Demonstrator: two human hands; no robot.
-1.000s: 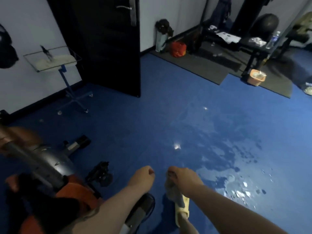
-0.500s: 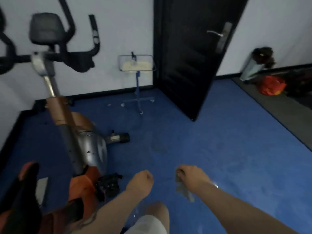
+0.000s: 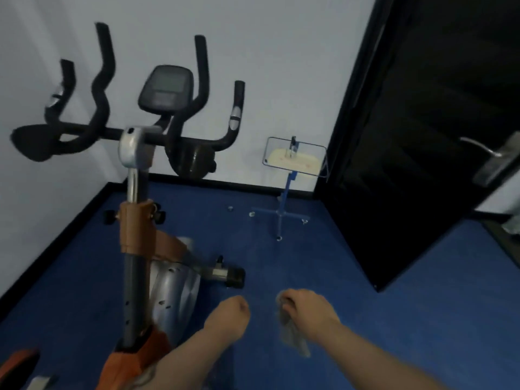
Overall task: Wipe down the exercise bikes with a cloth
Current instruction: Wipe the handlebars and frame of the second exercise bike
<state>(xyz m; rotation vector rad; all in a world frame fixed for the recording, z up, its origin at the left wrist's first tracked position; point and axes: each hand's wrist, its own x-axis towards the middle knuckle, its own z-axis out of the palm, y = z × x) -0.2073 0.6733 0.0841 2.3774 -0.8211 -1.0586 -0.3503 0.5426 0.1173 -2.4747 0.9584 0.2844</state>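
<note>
A person's right hand (image 3: pixel 305 312) curls its fingers around a grey cloth (image 3: pixel 291 332) that hangs below the fist. The left hand (image 3: pixel 229 318) is a closed fist holding nothing. An exercise bike (image 3: pixel 140 235) stands to their left on blue floor (image 3: pixel 394 305).

Far beyond my fingers, a small blue stand (image 3: pixel 284 204) with a cross-shaped foot on little wheels stands on the blue floor (image 3: pixel 394 291), close to the white wall (image 3: pixel 281 66). It carries a clear tray (image 3: pixel 295 156) with something pale inside; I cannot tell what. To the right of my fingers and further away a black door (image 3: pixel 422 136) stands open, with a silver handle (image 3: pixel 484 152). A black skirting (image 3: pixel 239 187) runs along the bottom of the wall.
</note>
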